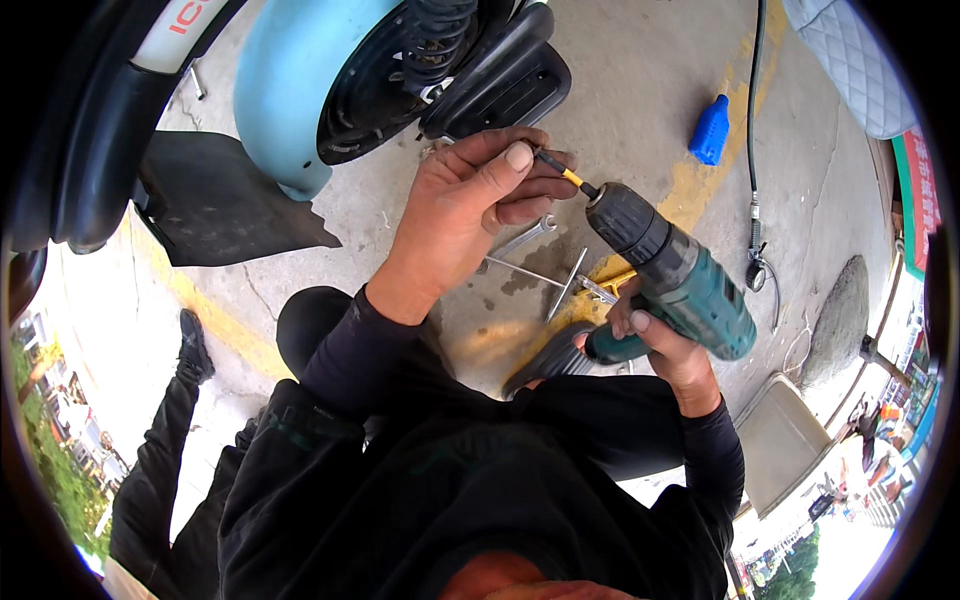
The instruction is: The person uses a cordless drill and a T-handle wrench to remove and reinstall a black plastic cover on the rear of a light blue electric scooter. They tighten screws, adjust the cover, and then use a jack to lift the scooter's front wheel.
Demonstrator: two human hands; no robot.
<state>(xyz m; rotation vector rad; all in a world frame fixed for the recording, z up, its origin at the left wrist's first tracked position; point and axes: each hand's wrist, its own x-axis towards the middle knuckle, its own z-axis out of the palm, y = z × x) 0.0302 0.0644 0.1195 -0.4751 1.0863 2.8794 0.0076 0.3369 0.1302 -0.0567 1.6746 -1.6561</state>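
My right hand [668, 345] grips the handle of a green and black cordless drill [680, 270], its chuck pointing up and to the left. From the chuck extends a driver bit [572, 177] with a yellow band. At the bit's tip, the thumb and fingers of my left hand [480, 190] are pinched together; a small dark piece shows there, too small to name. Just beyond my left hand are the black shock spring [440, 40], the black plastic cover [515, 95] and the light blue fender [285, 90] of a scooter.
On the concrete below my hands lie a wrench [525, 236] and a T-handle tool [568, 284]. A blue bottle [710, 132] and a black hose [754, 120] with a gauge are to the right. A black rubber flap [225, 200] hangs at left. Another person's leg [155, 460] extends at lower left.
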